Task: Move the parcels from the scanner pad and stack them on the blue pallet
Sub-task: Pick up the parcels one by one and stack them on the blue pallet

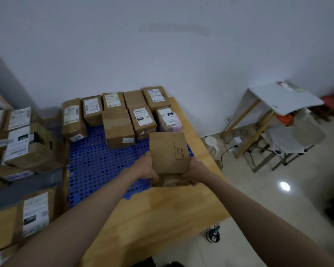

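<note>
Parcel (167, 153) lengthwise away, seemingly tilted, hand-held.

The room is dim and bluish. A bright glare spot sits on the glossy floor tiles (284, 186) at right. Wide-angle bending curves the edges; the left parcels (17, 147) look blurred.

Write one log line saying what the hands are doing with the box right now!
step: placing | left hand: grips brown parcel | right hand: grips same parcel | parcel: over blue pallet near edge | pallet: parcels at back
</note>
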The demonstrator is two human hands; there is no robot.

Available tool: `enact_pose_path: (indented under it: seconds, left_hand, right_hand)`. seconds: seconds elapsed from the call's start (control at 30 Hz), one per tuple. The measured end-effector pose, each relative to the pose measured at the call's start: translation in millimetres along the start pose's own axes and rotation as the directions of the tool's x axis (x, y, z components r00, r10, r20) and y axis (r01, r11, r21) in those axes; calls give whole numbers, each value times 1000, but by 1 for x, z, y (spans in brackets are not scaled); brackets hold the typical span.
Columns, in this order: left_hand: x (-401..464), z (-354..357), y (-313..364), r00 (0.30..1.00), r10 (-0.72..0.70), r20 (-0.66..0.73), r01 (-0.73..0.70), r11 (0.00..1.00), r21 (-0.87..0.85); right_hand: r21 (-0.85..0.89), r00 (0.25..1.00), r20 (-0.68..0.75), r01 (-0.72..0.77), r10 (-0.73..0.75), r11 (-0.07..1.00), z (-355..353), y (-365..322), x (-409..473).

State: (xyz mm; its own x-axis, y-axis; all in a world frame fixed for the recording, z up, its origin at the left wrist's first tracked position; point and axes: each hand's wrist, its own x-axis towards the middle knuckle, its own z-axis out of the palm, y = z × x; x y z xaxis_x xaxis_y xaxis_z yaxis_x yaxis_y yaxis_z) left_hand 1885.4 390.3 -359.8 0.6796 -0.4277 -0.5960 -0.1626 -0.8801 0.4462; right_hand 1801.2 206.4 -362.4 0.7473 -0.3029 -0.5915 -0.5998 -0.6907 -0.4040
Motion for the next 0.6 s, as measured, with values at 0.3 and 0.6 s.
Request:
enact_pose_path:
  seconds: [0.3, 0.6]
  left_hand:
    - [56, 13, 26, 999, -17, -36, 15, 998, -59]
    - [113, 28, 57, 988, -133, -76, 117, 976, -184]
  right_hand:
    - [20, 999, 44, 13, -14, 1000, -29, 30, 60]
    - [-21, 974, 153, 170, -165, 985, -65, 67, 140]
